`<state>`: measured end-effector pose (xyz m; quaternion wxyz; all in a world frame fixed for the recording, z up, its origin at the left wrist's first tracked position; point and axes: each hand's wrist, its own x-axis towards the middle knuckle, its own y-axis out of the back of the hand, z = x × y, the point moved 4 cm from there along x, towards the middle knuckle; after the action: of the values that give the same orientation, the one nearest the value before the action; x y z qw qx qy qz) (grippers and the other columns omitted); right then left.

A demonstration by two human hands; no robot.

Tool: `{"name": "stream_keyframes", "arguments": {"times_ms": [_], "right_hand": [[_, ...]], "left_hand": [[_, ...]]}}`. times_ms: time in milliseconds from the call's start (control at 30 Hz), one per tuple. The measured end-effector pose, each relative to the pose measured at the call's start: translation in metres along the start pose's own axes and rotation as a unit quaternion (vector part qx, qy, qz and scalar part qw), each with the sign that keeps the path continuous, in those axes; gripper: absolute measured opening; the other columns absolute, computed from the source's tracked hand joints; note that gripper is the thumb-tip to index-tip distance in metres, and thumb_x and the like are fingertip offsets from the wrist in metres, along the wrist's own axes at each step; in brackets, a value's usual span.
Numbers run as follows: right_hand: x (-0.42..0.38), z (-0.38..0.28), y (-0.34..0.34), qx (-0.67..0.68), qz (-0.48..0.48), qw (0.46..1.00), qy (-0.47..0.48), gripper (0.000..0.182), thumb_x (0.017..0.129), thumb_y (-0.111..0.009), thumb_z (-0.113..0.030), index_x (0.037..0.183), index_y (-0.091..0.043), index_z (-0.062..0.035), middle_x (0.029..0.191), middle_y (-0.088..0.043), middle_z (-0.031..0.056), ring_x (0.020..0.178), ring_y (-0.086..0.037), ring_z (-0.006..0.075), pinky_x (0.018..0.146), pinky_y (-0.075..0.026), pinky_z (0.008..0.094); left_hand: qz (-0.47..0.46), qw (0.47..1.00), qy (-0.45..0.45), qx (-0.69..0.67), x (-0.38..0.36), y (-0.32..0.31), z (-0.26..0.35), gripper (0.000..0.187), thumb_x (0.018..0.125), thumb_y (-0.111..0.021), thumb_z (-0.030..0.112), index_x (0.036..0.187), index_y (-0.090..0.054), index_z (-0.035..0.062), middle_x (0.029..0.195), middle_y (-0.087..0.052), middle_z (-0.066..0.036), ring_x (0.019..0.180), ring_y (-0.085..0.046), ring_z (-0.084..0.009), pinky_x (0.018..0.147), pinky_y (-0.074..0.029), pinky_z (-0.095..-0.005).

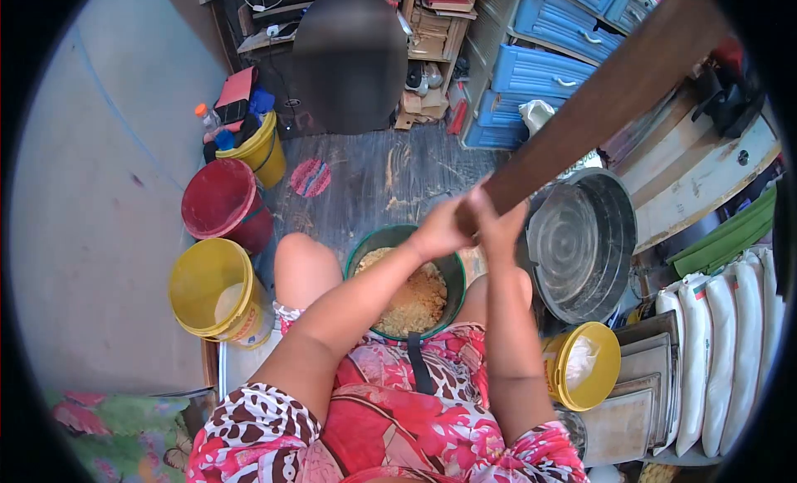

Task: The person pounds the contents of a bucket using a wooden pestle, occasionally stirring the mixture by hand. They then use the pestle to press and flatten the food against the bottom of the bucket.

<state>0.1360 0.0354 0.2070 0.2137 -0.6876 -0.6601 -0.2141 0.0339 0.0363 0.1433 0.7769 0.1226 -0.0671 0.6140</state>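
A long dark brown wooden pole [598, 109] slants from the upper right down to my hands. Around its lower end are the fingers of both my left hand [496, 226] and my right hand [444, 227], close together. Below them, between my knees, a green bucket [455, 275] holds yellowish crumbly material [411, 304] with a more orange patch on top. My right forearm covers part of the bucket. The pole's bottom tip is partly hidden by my fingers.
Left stand a yellow bucket [178, 288], a red bucket [199, 205] and another yellow bucket [270, 155] with items on it. At right are a black basin [581, 242], a yellow pail [610, 367], white sacks [701, 350] and blue drawers [540, 72].
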Motion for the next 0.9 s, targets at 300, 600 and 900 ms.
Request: {"name": "stream_keyframes", "arguments": {"times_ms": [300, 600, 900], "right_hand": [[0.131, -0.246, 0.007, 0.189, -0.137, 0.948, 0.219, 0.037, 0.083, -0.060, -0.039, 0.093, -0.059, -0.0042, 0.076, -0.058, 0.0033, 0.068, -0.058, 0.0124, 0.060, -0.047, 0.0250], [-0.130, 0.168, -0.022, 0.044, -0.037, 0.970, -0.236, 0.049, 0.069, -0.076, -0.027, 0.101, -0.053, 0.0012, 0.099, -0.057, 0.0105, 0.090, -0.056, 0.0171, 0.080, -0.045, 0.0311], [-0.053, 0.064, 0.006, 0.107, 0.098, 0.989, -0.037, 0.079, 0.079, -0.069, -0.031, 0.133, -0.017, -0.0041, 0.099, -0.056, 0.0139, 0.082, -0.060, 0.0227, 0.077, -0.049, 0.0352]], "left_hand": [[0.035, 0.970, -0.224, 0.086, 0.055, 0.003, 0.241, 0.045, 0.056, -0.074, 0.013, 0.097, -0.058, 0.0026, 0.084, -0.063, -0.004, 0.077, -0.058, -0.0117, 0.072, -0.048, -0.0296], [0.055, 0.977, 0.194, -0.064, -0.087, -0.006, -0.168, 0.075, 0.065, -0.070, 0.002, 0.133, -0.037, 0.0084, 0.117, -0.054, -0.004, 0.104, -0.053, -0.0139, 0.088, -0.044, -0.0308], [0.023, 0.996, 0.027, 0.076, -0.024, -0.018, -0.085, 0.072, 0.064, -0.077, 0.015, 0.126, -0.043, 0.0027, 0.115, -0.057, -0.010, 0.105, -0.052, -0.0153, 0.092, -0.041, -0.0299]]}}
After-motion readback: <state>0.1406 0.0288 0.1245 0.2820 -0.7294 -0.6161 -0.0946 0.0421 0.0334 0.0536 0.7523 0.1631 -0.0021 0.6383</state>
